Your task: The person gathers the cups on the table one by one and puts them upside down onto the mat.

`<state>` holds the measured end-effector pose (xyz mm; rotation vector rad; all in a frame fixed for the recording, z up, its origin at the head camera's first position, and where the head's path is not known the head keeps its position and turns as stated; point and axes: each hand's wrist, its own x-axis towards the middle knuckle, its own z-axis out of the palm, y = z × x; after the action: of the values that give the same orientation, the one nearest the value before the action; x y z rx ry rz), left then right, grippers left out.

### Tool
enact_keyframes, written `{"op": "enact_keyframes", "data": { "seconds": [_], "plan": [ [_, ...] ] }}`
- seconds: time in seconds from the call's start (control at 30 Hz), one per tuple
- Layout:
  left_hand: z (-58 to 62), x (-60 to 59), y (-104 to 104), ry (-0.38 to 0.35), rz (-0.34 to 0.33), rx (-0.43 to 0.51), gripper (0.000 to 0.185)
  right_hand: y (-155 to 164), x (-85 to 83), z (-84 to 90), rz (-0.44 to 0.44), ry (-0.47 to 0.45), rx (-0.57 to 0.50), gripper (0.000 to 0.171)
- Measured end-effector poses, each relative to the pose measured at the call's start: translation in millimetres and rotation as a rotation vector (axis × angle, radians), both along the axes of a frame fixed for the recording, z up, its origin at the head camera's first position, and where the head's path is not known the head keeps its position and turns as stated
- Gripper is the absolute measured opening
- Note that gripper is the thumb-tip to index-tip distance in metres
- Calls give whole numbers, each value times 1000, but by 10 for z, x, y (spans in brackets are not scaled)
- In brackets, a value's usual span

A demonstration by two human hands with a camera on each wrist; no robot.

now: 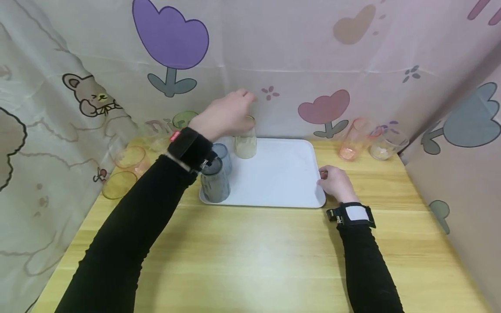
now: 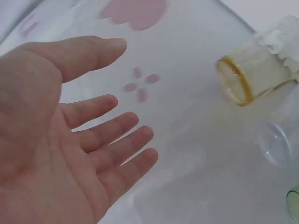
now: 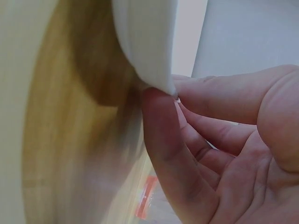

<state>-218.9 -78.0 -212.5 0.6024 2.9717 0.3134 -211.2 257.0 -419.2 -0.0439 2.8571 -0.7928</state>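
A white tray (image 1: 282, 174) lies on the wooden table, and my right hand (image 1: 336, 181) pinches its right edge. In the right wrist view, the thumb and index finger of the right hand (image 3: 224, 126) meet on the tray's rim (image 3: 149, 46). Above the tray's back left part is my left hand (image 1: 227, 114), over a pale yellow glass (image 1: 245, 147). The left wrist view shows the left hand (image 2: 60, 135) with nothing in it, apart from the amber-rimmed glass (image 2: 266, 65). On the tray's left side stand a grey glass (image 1: 215, 187) and a blue glass (image 1: 224, 157).
Left of the tray stand several glasses, among them a yellow one (image 1: 119, 184), an orange-rimmed one (image 1: 133, 158) and a green one (image 1: 184, 118). At the back right are a pink-orange glass (image 1: 352, 139) and a clear one (image 1: 385, 145). A patterned curtain (image 1: 250, 52) hangs behind.
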Motion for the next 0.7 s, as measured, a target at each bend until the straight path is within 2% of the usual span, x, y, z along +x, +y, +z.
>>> {"op": "enact_keyframes", "data": {
  "seconds": [0.13, 0.27, 0.43, 0.57, 0.7],
  "plan": [
    [24, 228, -217, 56, 20, 142, 70, -5, -8, 7, -1, -10, 6, 46],
    [-104, 466, -498, 168, 50, 321, 69, -11, -9, 2, 4, 2, 6, 45],
    [-446, 778, -812, 348, 115, 560, 61, -11, 2, -18, 7, 3, 18, 45],
    [-772, 1022, -977, 445, 219, 710, 58, -7, 21, -33, 12, -5, 17, 45],
    [-1100, 1185, -1089, 563, 319, 849, 61, -3, 14, -11, 18, 20, 9, 44]
  ]
}}
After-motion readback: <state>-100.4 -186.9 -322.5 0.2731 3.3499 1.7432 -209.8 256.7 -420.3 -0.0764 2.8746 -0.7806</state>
